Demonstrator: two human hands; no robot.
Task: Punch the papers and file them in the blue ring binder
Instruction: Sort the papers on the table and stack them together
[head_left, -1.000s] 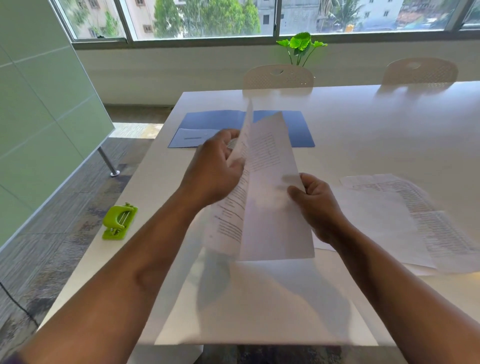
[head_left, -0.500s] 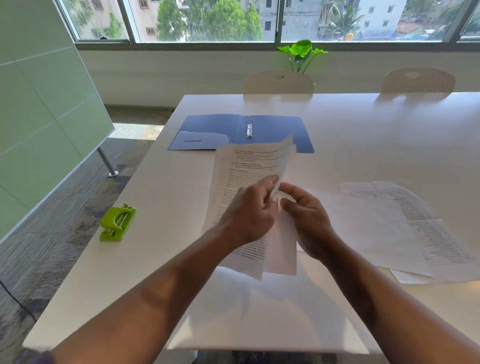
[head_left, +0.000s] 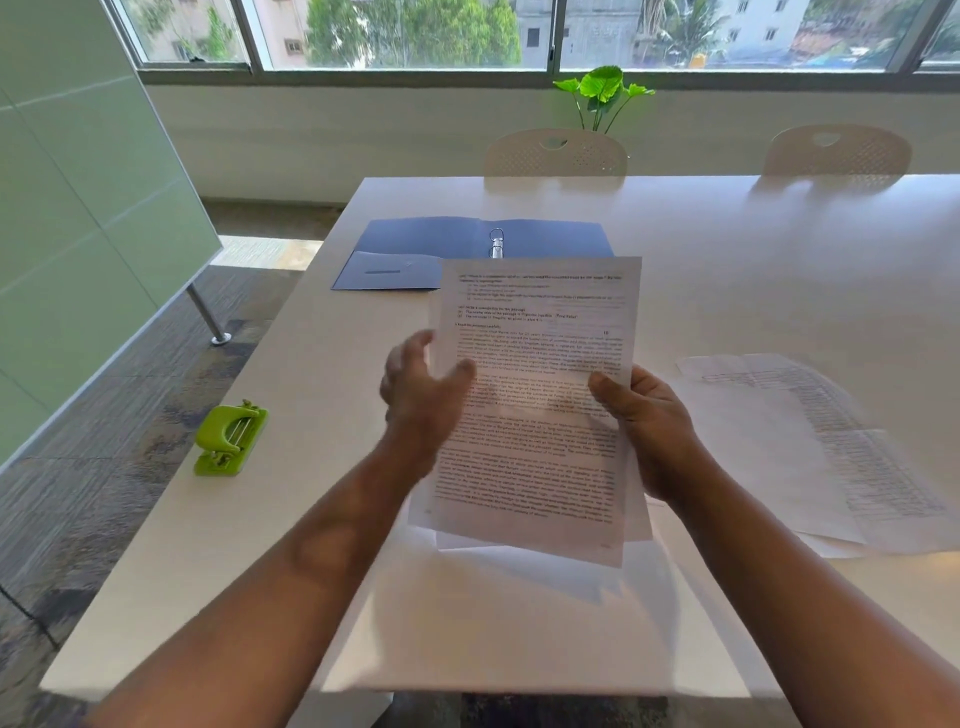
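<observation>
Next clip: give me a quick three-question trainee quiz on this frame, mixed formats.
1. True or false: the blue ring binder lies open on the table.
2. Which hand grips the printed sheets? A) left hand B) right hand C) neither
3. Fill in: the green hole punch sits near the table's ____ edge.

Key: 1 true. 2 B: the right hand holds their right edge, while the left hand is blurred, fingers spread. 3 left.
</observation>
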